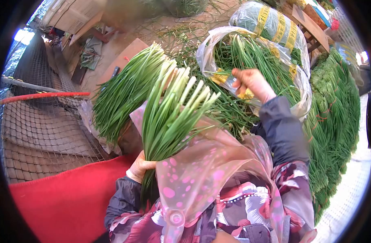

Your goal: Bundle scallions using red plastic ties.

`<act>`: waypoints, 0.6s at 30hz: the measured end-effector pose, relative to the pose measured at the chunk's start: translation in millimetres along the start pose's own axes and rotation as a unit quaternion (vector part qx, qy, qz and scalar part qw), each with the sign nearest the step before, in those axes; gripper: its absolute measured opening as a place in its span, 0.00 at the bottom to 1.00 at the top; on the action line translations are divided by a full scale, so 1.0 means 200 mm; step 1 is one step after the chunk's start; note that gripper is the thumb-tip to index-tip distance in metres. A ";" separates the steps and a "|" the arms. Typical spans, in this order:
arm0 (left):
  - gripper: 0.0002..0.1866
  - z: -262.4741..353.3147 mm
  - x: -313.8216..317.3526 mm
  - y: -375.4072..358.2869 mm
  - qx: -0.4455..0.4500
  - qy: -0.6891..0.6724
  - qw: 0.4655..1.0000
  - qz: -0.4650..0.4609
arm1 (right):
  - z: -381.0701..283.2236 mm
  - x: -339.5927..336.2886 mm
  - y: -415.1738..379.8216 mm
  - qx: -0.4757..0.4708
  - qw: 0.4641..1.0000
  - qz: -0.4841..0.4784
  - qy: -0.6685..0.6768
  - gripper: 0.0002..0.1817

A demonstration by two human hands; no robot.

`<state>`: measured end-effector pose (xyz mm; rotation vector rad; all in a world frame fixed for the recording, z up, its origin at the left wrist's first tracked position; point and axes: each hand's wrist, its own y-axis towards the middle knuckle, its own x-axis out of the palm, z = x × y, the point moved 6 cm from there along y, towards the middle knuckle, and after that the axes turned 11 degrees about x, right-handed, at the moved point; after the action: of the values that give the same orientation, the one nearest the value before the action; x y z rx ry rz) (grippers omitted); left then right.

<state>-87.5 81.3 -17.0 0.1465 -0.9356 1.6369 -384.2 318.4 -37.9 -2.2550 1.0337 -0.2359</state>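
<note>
My left hand (141, 165) is wrapped round the lower part of a bunch of green stalks (169, 121), whose pale ends fan out upward. My right hand (250, 82) is raised at the near edge of an open clear plastic bag (306, 87) with more green stalks (246, 54) inside. Its fingers are curled together, and a thin green blade (218, 73) reaches left from the fingertips. Another pile of stalks (126, 87) lies on a board just left of the held bunch. A pink-dotted plastic sheet (201, 162) covers my lap.
A knife (115, 72) lies beside the left pile. Loose greens (230, 109) are strewn beyond my lap. Tied bundles (331, 121) are stacked at the right, and a wrapped bale with yellow tape (270, 24) is behind the bag. Netting (43, 137) and red cloth (68, 194) are at the left.
</note>
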 end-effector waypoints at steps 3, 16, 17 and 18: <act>0.31 -0.02 -0.05 0.02 0.022 -0.011 0.999 0.036 | 0.08 0.25 -0.07 -0.065 0.993 -0.081 0.060 0.21; 0.26 -0.08 -0.19 0.03 0.032 -0.047 0.997 0.055 | -0.15 0.56 -0.02 -0.334 0.838 0.147 -0.407 0.53; 0.26 -0.08 -0.16 0.02 0.021 -0.052 0.998 0.040 | -0.16 0.63 0.00 -0.272 0.847 0.087 -0.449 0.57; 0.27 -0.07 -0.15 0.03 0.012 -0.059 0.998 0.024 | -0.19 0.70 -0.04 -0.354 0.816 0.137 -0.437 0.45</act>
<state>-78.0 68.3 -45.8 0.2419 -1.0161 1.6999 -299.7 201.5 -16.2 -2.3034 0.9545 1.3986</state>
